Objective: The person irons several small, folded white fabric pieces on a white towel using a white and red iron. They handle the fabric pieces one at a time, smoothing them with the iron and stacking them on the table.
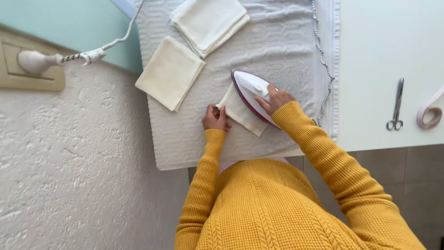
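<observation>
On the white towel-covered board (277,46), a small cream cloth (240,113) lies folded near the front edge, half under the nose of a white iron (249,92) with a dark red rim. The cloth looks light, thin and limp, likely to slide or crease unless pinned flat, and its free left corner is the natural place to hold it; the iron appears much the heavier and rigid, best gripped by its top handle. The left hand (215,118) pinches that left corner of the cloth between thumb and fingertips, wrist low, forearm running straight up from the body. The right hand (275,99) is curled closed around the iron's handle, elbow bent outward, the yellow knitted sleeve slanting down to the right. Two more folded cream cloths (170,71) and a stack (210,21) rest farther back on the board. The iron's braided cord (323,65) trails along the right edge; scissors (396,105) and a tape loop (429,113) lie on the white counter, well apart.
</observation>
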